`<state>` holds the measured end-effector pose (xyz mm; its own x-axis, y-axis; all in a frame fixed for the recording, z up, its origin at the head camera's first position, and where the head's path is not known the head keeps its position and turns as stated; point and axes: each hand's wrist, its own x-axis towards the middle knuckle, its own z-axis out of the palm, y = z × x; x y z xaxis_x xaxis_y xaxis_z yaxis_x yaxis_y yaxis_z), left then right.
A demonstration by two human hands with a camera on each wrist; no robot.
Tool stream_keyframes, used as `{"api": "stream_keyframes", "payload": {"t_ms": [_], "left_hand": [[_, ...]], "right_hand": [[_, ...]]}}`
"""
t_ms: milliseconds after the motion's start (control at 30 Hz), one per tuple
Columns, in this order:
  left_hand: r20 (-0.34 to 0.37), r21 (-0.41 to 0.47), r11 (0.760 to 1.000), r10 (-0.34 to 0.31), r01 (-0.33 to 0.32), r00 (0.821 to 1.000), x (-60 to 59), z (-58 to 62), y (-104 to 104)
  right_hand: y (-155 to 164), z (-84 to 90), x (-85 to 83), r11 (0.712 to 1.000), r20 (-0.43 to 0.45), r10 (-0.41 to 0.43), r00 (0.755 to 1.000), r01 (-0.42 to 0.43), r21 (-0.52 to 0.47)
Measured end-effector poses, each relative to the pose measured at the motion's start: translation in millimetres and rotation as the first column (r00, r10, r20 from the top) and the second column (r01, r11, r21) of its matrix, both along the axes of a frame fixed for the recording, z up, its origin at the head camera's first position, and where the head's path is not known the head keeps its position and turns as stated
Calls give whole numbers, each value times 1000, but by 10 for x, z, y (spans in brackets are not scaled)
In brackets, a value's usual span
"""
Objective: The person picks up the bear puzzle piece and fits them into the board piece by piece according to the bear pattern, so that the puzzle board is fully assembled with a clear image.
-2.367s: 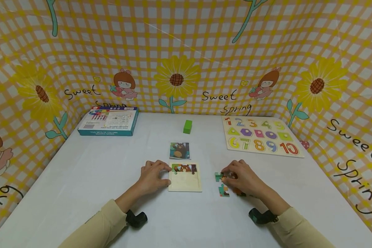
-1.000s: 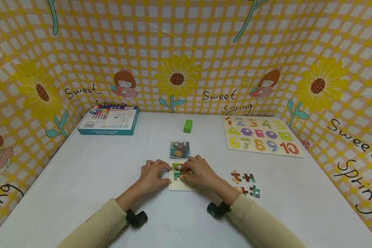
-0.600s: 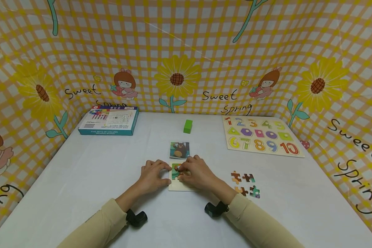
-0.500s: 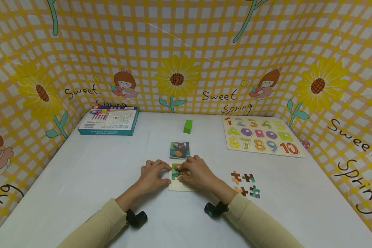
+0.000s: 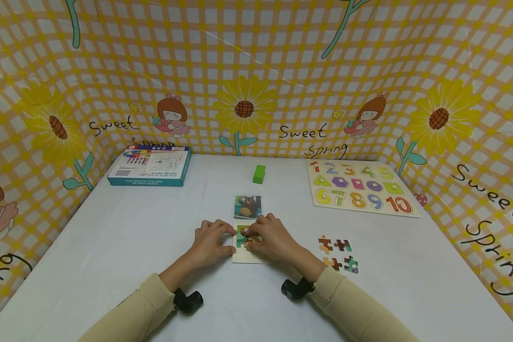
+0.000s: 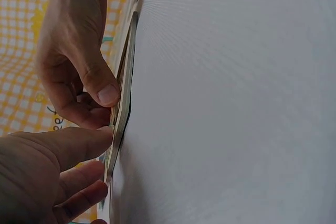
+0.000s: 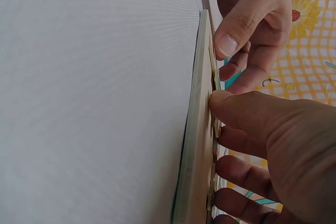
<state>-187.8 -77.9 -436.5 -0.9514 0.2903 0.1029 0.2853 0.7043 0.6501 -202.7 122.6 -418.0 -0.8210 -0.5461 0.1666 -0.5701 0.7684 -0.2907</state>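
A small square wooden jigsaw board (image 5: 252, 258) lies in front of me in the head view, with a bear picture along its upper part. My left hand (image 5: 210, 243) rests thumb and fingertips against its left edge, without wrapping round it. From the right, my right hand (image 5: 275, 239) pinches a green-and-brown puzzle piece (image 5: 241, 241) on the board between thumb and fingers. The right hand covers much of the board. In the right wrist view, the right thumb (image 7: 222, 98) lies low against the piece. Behind the board sits a bear picture card (image 5: 248, 207).
Several loose puzzle pieces (image 5: 325, 244) lie right of the board. A green block (image 5: 259, 174) stands behind the card. A teal-edged box (image 5: 149, 166) sits back left, a number puzzle board (image 5: 363, 187) back right. A checked cloth (image 5: 213, 57) surrounds the white table.
My right hand has come left from the loose pieces to the board, bringing a piece, and settled there. Fewer loose pieces lie at the right. The left hand stays at the board's edge.
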Motion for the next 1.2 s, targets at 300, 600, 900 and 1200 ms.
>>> {"api": "stream_keyframes", "payload": {"t_ms": [300,600,900,1200], "left_hand": [[-35,30,1000,9,-8,999,-1,6,47],[-35,25,1000,15,-15,999,1,0,80],[-48,-4,1000,22,-23,999,-23,-7,105],[-57,-18,999,30,-31,998,-35,-24,109]], "right_hand": [[4,2,9,1000,1,-3,1000,3,9],[6,-11,15,1000,-9,-6,1000,6,12],[2,0,14,1000,3,-16,1000,16,8],[2,4,13,1000,18,-16,1000,16,9]]}}
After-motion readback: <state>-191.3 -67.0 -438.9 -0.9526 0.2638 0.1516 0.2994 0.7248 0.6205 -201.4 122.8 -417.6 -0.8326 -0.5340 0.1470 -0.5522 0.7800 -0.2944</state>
